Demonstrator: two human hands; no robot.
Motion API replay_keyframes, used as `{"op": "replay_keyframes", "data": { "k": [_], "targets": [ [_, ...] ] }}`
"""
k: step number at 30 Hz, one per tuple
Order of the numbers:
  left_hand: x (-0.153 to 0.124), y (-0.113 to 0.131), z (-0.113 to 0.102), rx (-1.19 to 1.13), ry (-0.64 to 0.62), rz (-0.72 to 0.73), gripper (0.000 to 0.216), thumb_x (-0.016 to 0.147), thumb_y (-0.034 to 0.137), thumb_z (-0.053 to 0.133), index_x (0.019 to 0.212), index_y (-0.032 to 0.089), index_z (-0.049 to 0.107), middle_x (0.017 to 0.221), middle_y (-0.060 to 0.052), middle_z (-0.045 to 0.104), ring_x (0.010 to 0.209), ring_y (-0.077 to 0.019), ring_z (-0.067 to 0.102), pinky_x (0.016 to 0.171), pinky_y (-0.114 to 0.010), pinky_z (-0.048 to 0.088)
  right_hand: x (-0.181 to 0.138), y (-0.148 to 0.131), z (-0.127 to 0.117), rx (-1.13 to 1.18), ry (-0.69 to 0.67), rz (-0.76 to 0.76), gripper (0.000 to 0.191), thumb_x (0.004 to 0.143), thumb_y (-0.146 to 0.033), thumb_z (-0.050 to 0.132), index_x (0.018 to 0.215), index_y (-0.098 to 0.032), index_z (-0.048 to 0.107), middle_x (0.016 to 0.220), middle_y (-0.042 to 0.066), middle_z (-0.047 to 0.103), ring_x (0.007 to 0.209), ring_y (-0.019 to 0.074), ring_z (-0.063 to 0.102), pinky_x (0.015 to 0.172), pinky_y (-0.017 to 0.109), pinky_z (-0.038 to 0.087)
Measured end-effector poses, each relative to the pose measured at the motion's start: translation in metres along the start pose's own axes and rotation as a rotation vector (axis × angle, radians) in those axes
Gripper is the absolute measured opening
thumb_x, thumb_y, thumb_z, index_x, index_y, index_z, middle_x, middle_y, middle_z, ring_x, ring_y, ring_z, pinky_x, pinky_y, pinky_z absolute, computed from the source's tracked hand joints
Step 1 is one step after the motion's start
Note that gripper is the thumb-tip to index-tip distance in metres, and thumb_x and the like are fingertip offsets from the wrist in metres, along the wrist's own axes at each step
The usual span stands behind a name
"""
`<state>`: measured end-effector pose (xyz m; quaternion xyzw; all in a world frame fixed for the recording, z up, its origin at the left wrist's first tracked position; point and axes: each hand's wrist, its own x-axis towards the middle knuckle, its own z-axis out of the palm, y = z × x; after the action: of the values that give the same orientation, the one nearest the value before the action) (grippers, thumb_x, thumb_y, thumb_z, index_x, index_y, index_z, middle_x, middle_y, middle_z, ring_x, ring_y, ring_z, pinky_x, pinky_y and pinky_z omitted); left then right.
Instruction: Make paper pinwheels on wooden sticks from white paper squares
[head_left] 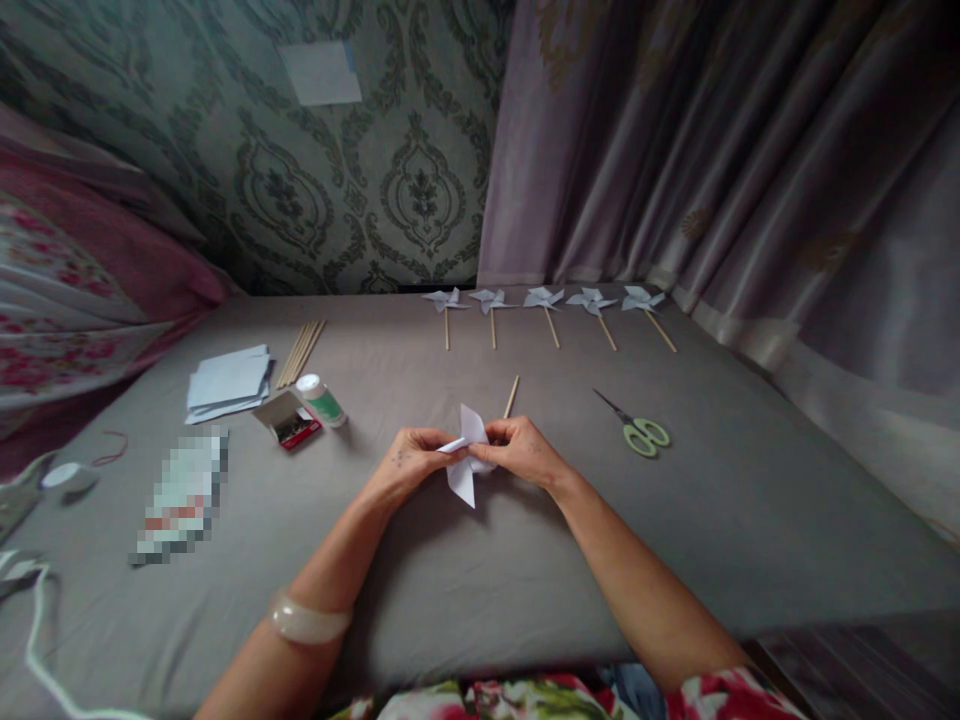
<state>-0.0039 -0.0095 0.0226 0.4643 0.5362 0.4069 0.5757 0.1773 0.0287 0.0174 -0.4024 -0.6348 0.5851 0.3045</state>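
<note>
A white paper pinwheel [464,484] is held between my two hands, just above the grey cloth. My left hand [412,458] pinches its left side, thumb and fingers closed on the paper. On the other side, my right hand [523,452] grips the pinwheel near its middle, with the thumb pressed at the centre. A wooden stick [512,396] points up and away from behind my right fingers. Whether the stick is joined to the paper is hidden by my hand. Scissors [634,428] with green handles lie to the right.
Several finished pinwheels [543,299] lie in a row along the far edge. Left of my hands are a glue stick [322,400], an open red box [292,424], loose sticks [301,354] and stacked paper [229,383]. A white cable [37,640] runs along the near left.
</note>
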Motion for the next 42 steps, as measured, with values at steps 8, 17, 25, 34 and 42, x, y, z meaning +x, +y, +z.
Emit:
{"op": "replay_keyframes", "data": {
  "k": [8, 17, 25, 34, 42],
  "targets": [
    [-0.001, 0.003, -0.001, 0.025, 0.016, 0.039, 0.037, 0.058, 0.035, 0.077, 0.087, 0.011, 0.075, 0.071, -0.004, 0.07, 0.062, -0.0139, 0.058, 0.059, -0.022, 0.042, 0.001, -0.003, 0.001, 0.021, 0.018, 0.011, 0.027, 0.064, -0.036, 0.07, 0.078, -0.012, 0.072, 0.07, 0.002, 0.068, 0.06, 0.0118, 0.057, 0.057, 0.023, 0.042],
    [-0.005, 0.015, -0.001, -0.017, 0.053, 0.112, 0.045, 0.061, 0.04, 0.077, 0.095, 0.012, 0.068, 0.089, -0.008, 0.072, 0.076, -0.0174, 0.063, 0.07, -0.025, 0.048, -0.001, -0.006, 0.0, 0.145, -0.002, 0.021, 0.03, 0.062, -0.038, 0.074, 0.078, -0.013, 0.071, 0.07, 0.001, 0.068, 0.059, 0.0117, 0.057, 0.056, 0.023, 0.044],
    [0.02, 0.018, -0.01, -0.048, 0.232, 0.072, 0.053, 0.071, 0.056, 0.064, 0.093, 0.008, 0.066, 0.083, -0.014, 0.07, 0.068, -0.016, 0.063, 0.063, -0.026, 0.048, -0.005, -0.02, -0.035, 0.398, 0.231, 0.056, 0.03, 0.054, -0.035, 0.08, 0.075, -0.015, 0.072, 0.072, 0.001, 0.071, 0.061, 0.0105, 0.059, 0.066, 0.024, 0.044],
    [0.098, 0.025, 0.055, 0.671, 0.202, 0.137, 0.016, 0.072, 0.026, 0.064, 0.081, 0.014, 0.071, 0.087, -0.011, 0.073, 0.082, -0.021, 0.065, 0.071, -0.027, 0.045, -0.004, -0.007, -0.094, 0.57, 0.647, -0.082, 0.035, 0.05, -0.038, 0.081, 0.077, -0.02, 0.068, 0.079, 0.0, 0.072, 0.074, 0.0158, 0.063, 0.064, 0.026, 0.046],
    [0.114, 0.031, 0.092, 0.686, 0.309, 0.104, 0.013, 0.07, 0.021, 0.066, 0.078, 0.011, 0.071, 0.093, -0.019, 0.07, 0.093, -0.0281, 0.063, 0.075, -0.033, 0.043, -0.002, 0.001, -0.106, 0.604, 0.68, -0.094, 0.035, 0.049, -0.039, 0.081, 0.075, -0.021, 0.065, 0.076, 0.002, 0.07, 0.075, 0.0187, 0.064, 0.059, 0.028, 0.047]
  ]
}}
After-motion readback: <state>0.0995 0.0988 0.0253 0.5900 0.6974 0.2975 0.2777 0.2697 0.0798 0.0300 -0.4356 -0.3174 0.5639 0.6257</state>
